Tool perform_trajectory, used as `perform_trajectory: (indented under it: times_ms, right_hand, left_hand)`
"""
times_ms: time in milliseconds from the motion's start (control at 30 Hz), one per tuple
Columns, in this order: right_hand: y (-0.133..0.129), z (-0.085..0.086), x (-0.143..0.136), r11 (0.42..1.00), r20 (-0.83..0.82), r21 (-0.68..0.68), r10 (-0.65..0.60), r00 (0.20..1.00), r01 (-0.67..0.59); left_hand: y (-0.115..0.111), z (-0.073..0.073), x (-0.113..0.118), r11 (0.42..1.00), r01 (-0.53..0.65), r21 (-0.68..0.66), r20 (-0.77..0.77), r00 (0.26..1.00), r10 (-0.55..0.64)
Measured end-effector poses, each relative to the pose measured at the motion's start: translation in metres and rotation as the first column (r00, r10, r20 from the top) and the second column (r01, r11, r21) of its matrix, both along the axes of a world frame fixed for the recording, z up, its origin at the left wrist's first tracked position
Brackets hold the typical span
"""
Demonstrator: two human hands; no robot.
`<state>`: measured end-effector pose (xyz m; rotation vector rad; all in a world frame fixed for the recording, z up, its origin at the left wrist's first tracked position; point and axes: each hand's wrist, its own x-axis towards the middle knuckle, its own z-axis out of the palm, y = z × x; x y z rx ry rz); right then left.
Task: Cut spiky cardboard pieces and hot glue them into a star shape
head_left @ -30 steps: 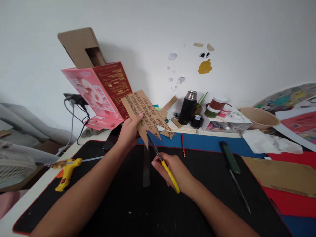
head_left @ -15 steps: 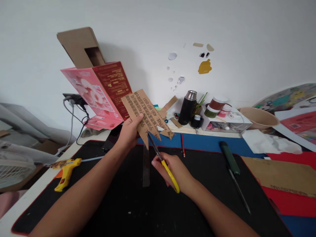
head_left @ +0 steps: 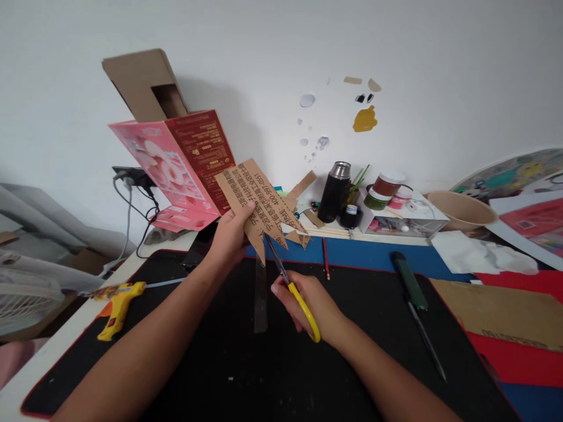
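My left hand (head_left: 232, 234) pinches a printed cardboard piece (head_left: 259, 202) by its left side, thumb on top. Pointed, zigzag tips run along the lower right edge of the cardboard. In my right hand (head_left: 308, 302) is a pair of yellow-handled scissors (head_left: 307, 310), fingers wrapped round the handles. The blades point up and left, their tips at the notch between two cardboard points. Below them a clear ruler (head_left: 260, 299) lies on the black mat (head_left: 211, 363).
A yellow glue gun (head_left: 119, 308) lies at the left, near a pink box (head_left: 158, 161). Behind stand a black thermos (head_left: 334, 193) and paint jars (head_left: 387, 187). A red pencil (head_left: 325, 258), green-handled knife (head_left: 409, 281) and flat cardboard (head_left: 501, 310) lie to the right.
The scissors and my right hand have shifted very slightly, with the blade tips a little further into the notch. My left hand and the cardboard have hardly moved.
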<state>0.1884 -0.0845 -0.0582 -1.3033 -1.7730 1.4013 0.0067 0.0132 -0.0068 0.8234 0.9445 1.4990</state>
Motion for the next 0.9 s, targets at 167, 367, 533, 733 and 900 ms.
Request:
perform_trajectory:
  times_ms: [167,367,533,733,900]
  right_hand:
    - [-0.001,0.000,0.002,0.999,-0.008,0.019,0.036,0.999,-0.036]
    - [-0.001,-0.002,0.002,0.996,-0.099,-0.060,0.059,0.993,-0.065]
    - [-0.001,0.003,0.001,0.991,-0.226,-0.073,0.090,0.970,-0.109]
    - [-0.003,0.007,0.008,0.964,-0.299,-0.164,0.153,0.942,-0.209]
    - [-0.003,0.004,0.010,0.927,-0.340,-0.204,0.233,0.911,-0.314]
  left_hand:
    - [0.006,-0.004,-0.003,0.998,-0.058,-0.019,0.045,0.997,0.059]
    - [0.009,-0.008,-0.005,0.998,-0.057,-0.027,0.080,0.995,0.059]
    - [0.010,-0.010,-0.006,0.997,-0.049,-0.055,0.086,0.995,0.053]
    - [0.017,-0.007,-0.014,0.992,-0.030,-0.121,0.168,0.984,0.050]
    - [0.021,-0.006,-0.020,0.986,-0.030,-0.164,0.202,0.977,0.063]
